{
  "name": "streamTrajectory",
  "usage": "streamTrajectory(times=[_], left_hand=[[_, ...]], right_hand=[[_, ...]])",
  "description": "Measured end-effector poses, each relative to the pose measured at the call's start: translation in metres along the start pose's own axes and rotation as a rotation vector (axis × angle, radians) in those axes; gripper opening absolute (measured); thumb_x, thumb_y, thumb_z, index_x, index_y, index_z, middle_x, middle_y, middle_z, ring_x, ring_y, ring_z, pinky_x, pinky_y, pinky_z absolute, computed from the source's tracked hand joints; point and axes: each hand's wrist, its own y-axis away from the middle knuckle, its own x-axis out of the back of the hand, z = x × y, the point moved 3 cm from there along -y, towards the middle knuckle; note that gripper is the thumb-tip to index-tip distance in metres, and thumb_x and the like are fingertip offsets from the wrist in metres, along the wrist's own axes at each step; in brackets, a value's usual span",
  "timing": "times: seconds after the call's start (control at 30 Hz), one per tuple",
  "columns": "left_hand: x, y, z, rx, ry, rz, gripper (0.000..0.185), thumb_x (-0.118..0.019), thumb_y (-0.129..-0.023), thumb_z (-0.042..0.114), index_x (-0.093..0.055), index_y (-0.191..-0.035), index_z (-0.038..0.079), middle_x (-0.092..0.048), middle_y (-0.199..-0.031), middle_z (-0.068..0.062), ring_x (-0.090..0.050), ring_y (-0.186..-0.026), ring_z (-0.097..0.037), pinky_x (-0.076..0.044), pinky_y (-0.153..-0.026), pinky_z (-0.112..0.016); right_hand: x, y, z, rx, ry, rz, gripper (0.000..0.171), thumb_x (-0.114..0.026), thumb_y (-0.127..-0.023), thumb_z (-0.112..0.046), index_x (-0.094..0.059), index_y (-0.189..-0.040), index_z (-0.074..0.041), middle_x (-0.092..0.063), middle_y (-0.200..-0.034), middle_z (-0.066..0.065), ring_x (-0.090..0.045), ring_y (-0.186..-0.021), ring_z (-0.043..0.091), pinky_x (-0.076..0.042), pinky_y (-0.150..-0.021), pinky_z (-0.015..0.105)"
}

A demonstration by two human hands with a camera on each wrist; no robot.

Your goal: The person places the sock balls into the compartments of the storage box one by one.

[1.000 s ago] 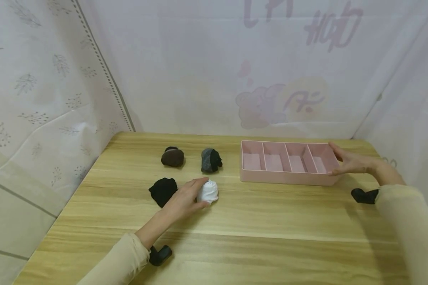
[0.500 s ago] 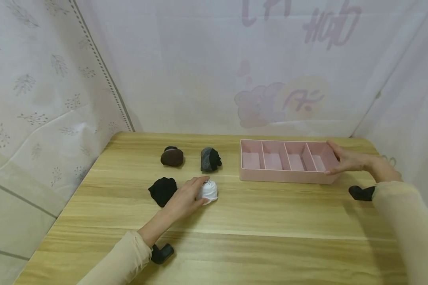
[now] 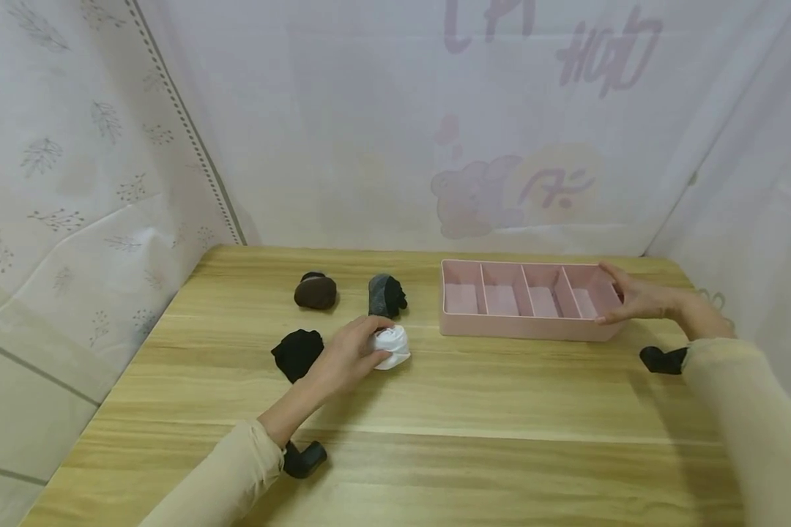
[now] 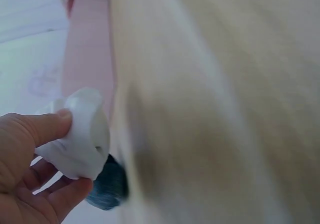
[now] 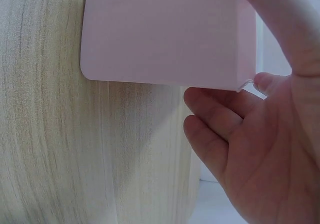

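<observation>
Here the left hand (image 3: 346, 355) pinches a small white rolled sock bundle (image 3: 392, 346) between thumb and curled fingers, just above the light wooden table (image 3: 474, 410). The long pink plastic divided tray (image 3: 526, 329) lies to the right of that bundle, its long axis running left to right, four compartments side by side. The right hand (image 3: 636, 296) clasps the tray's right end — thumb on the rim, fingers by the outer wall. The left hand is nearer the tray's leftmost compartment.
</observation>
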Motion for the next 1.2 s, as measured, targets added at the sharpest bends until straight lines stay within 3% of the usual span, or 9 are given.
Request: streamTrajectory(times=[0.2, 0.37, 0.5, 0.73, 1.0, 1.2], left_hand=[[0.007, -0.035, 0.012, 0.005, 0.151, 0.059, 0.038, -0.072, -0.082, 0.011, -0.060, -0.118, 0.006, -0.064, -0.110, -0.008, -0.059, -0.089, -0.016, -0.052, -0.074, -0.035], [-0.001, -0.068, 0.022, -0.025, 0.172, 0.107, 0.040, -0.073, -0.082, 0.012, -0.060, -0.119, 0.002, -0.066, -0.109, -0.011, -0.061, -0.088, -0.018, -0.053, -0.072, -0.034], [-0.013, -0.091, 0.030, -0.048, 0.170, 0.087, 0.039, -0.074, -0.081, 0.012, -0.061, -0.117, 0.002, -0.067, -0.108, -0.011, -0.061, -0.088, -0.019, -0.052, -0.073, -0.033], [-0.027, -0.118, 0.042, -0.098, 0.044, 0.040, 0.041, -0.074, -0.082, 0.014, -0.061, -0.119, 0.006, -0.066, -0.113, -0.008, -0.061, -0.099, -0.019, -0.049, -0.084, -0.032], [-0.045, -0.132, 0.047, -0.121, -0.110, -0.119, 0.039, -0.070, -0.085, 0.013, -0.057, -0.122, 0.007, -0.063, -0.115, -0.011, -0.061, -0.102, -0.023, -0.050, -0.087, -0.033], [-0.054, -0.141, 0.048, -0.154, -0.213, -0.165, 0.039, -0.070, -0.085, 0.012, -0.058, -0.122, 0.008, -0.063, -0.118, -0.010, -0.059, -0.107, -0.025, -0.048, -0.090, -0.035]], right_hand=[[-0.001, 0.001, 0.001, -0.014, -0.036, -0.002, 0.114, -0.072, -0.079, -0.011, 0.019, -0.145, 0.002, 0.005, -0.143, 0.045, -0.010, -0.126, 0.065, -0.022, -0.099, 0.070], [-0.003, 0.002, 0.004, -0.018, -0.041, 0.009, 0.113, -0.072, -0.079, -0.013, 0.018, -0.146, 0.001, 0.007, -0.146, 0.041, -0.011, -0.127, 0.064, -0.026, -0.098, 0.070], [-0.003, 0.001, 0.005, -0.022, -0.074, 0.002, 0.114, -0.072, -0.079, -0.013, 0.019, -0.146, 0.000, 0.007, -0.145, 0.042, -0.006, -0.128, 0.065, -0.024, -0.098, 0.071], [0.002, 0.001, 0.004, -0.030, -0.072, 0.003, 0.114, -0.073, -0.078, -0.014, 0.018, -0.146, 0.000, 0.006, -0.144, 0.044, -0.006, -0.128, 0.064, -0.026, -0.098, 0.070], [0.001, 0.001, 0.003, -0.035, -0.078, 0.007, 0.114, -0.073, -0.079, -0.015, 0.018, -0.146, 0.000, 0.001, -0.143, 0.045, -0.010, -0.128, 0.063, -0.031, -0.097, 0.067], [0.001, 0.000, 0.003, -0.021, -0.070, 0.013, 0.113, -0.073, -0.079, -0.013, 0.017, -0.145, 0.002, -0.008, -0.141, 0.048, -0.015, -0.128, 0.062, -0.038, -0.096, 0.061]])
